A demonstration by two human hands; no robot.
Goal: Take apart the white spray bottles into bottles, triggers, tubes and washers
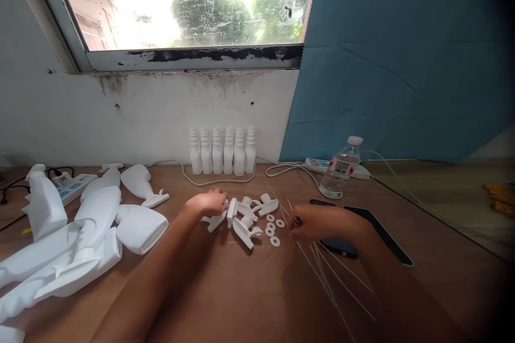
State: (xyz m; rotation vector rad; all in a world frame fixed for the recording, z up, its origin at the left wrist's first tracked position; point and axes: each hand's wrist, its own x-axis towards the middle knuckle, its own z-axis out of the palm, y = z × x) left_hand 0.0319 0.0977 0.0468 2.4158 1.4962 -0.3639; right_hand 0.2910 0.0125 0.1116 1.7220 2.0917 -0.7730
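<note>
The left hand (206,203) is at the white spray heads (243,231) on the surface (241,295); I cannot tell whether it grips one. The right hand (308,223), fingers curled, covers thin tubes (325,285) beside white rings (275,241), its grip unclear.

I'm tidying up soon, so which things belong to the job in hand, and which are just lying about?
Job, apparently:
white spray heads by the left hand
thin tubes by the right hand
flat rings
standing white bottles
heaped white bottles

Lying about, probably:
clear water bottle
power strip
dark flat devices
</note>
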